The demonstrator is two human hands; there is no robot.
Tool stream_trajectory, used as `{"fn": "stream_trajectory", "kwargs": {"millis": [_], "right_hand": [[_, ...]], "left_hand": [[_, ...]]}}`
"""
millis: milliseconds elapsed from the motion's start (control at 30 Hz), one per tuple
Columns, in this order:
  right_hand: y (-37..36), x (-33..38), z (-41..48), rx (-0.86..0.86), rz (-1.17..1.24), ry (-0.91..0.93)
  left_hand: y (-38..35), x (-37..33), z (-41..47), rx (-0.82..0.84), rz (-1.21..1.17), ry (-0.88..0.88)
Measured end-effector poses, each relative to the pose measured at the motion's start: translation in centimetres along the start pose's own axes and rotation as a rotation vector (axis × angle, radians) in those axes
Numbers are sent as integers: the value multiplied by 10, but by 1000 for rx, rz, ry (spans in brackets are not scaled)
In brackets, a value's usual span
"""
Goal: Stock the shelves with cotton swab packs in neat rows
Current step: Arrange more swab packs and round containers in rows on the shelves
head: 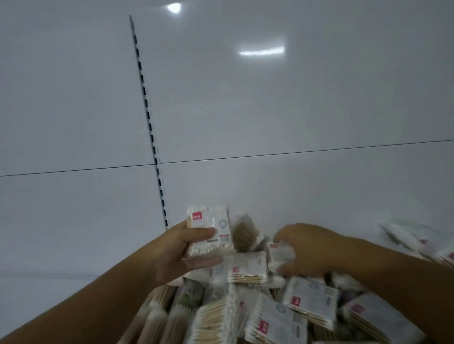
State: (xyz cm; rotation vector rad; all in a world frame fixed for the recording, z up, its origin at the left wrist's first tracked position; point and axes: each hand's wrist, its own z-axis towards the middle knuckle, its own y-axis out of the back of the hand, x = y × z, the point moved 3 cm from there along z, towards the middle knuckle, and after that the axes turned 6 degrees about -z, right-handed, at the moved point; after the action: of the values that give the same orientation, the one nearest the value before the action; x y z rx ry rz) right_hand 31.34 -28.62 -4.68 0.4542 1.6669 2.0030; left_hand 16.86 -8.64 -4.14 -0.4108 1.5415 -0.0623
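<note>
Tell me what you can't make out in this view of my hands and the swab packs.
In the head view:
1. Print on the held pack in the left hand: too small and blurred.
2. Whether the right hand holds a pack: motion blur hides its grip.
3. What contains the pile of packs: covered by packs, cut off by the bottom edge.

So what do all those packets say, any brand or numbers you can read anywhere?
Nothing can be read.
On the held pack in the left hand: a red label and small print, too blurred.
On the pile of packs: same red labels, blurred too.
On the slotted shelf upright: no writing.
</note>
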Motion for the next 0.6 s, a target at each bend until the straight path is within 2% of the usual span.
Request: {"fn": "stream_trajectory", "kwargs": {"millis": [33,67,233,300,367,433,467,600], "right_hand": [[-13,-3,0,108,-41,-14],[-19,-4,1,137,-54,-15],[2,0,-1,1,-121,-23],[26,7,-8,-116,-77,-66],[56,34,-16,-317,99,-69],[81,90,-17,-520,186,29],[88,128,-11,-566,214,108],[72,275,42,-487,162,477]], "left_hand": [[7,-1,-4,-12,0,11],[14,-3,-8,-20,7,18],[53,-12,-29,-40,1,-2],[73,-18,-39,-56,-20,-1],[94,-25,-51,-60,-20,-7],[115,-32,-65,-49,-2,-11],[126,-35,-73,-37,11,-9],[183,-47,-118,-9,-6,-86]]}}
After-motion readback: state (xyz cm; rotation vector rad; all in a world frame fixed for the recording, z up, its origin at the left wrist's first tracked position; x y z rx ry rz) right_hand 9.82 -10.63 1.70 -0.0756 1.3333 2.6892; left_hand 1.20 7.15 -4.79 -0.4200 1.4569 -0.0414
